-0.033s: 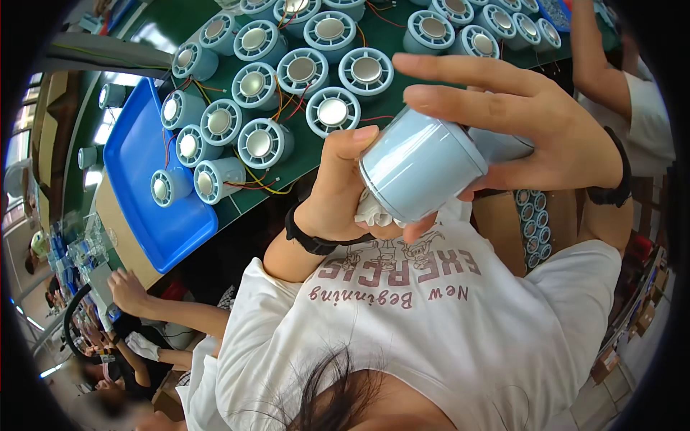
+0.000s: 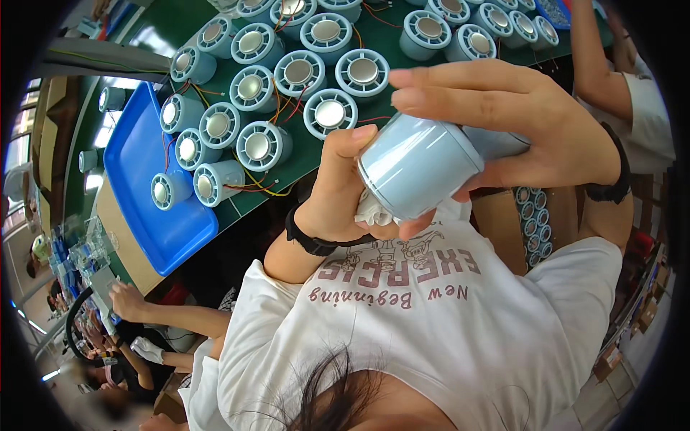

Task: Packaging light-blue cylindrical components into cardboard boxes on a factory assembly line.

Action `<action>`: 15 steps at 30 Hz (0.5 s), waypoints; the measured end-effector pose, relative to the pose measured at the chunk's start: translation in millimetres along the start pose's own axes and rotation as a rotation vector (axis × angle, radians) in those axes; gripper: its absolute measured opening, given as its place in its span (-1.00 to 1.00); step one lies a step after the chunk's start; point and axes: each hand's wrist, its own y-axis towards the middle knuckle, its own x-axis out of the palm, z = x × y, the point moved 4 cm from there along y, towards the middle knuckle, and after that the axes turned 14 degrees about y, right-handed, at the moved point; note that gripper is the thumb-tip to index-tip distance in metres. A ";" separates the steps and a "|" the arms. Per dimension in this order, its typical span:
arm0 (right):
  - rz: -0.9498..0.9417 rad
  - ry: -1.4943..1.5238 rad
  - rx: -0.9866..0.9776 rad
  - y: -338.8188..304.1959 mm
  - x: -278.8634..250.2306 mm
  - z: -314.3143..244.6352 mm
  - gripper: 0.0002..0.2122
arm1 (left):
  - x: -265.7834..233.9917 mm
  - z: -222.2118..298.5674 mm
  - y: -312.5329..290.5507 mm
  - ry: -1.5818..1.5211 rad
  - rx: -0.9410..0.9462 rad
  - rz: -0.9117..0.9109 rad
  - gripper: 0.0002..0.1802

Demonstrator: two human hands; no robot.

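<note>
A green worktop [image 2: 305, 161] is stretching across the scene from 9 o'clock round to 1 o'clock, its surface catching glare [image 2: 149, 36] towards 10 o'clock. A grey beam [image 2: 108, 59] is crossing there too. Just above 9 o'clock, bright windows [image 2: 23, 147] are letting in pale light, their edges bending with the rim. Towards 8 o'clock, white tube lights [image 2: 50, 375] are glowing. Between 3 and 4 o'clock, a shelf [image 2: 642, 310] is holding brown boxes, while between 4 and 5 o'clock, pale tiled floor [image 2: 614, 382] is showing.
</note>
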 end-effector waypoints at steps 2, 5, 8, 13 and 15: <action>-0.060 -0.004 -0.063 0.4 0.2 2.8 -0.26 | 2.5 -2.1 3.5 -0.042 -0.038 0.011 -0.15; -0.046 0.050 0.031 -6.0 -2.5 6.9 -0.33 | 1.1 -5.5 7.8 -0.134 -0.112 0.029 -0.09; -0.026 0.090 0.172 -19.2 -8.9 8.2 -0.39 | -10.6 -12.6 12.0 0.120 -0.171 -0.049 -0.08; 0.080 0.071 0.460 -67.4 -17.4 13.0 -0.44 | -2.7 -13.2 22.5 0.621 0.149 0.298 -0.17; 0.135 0.035 0.558 -99.5 -21.4 12.1 -0.44 | -5.0 -10.7 27.0 0.920 0.155 0.343 -0.30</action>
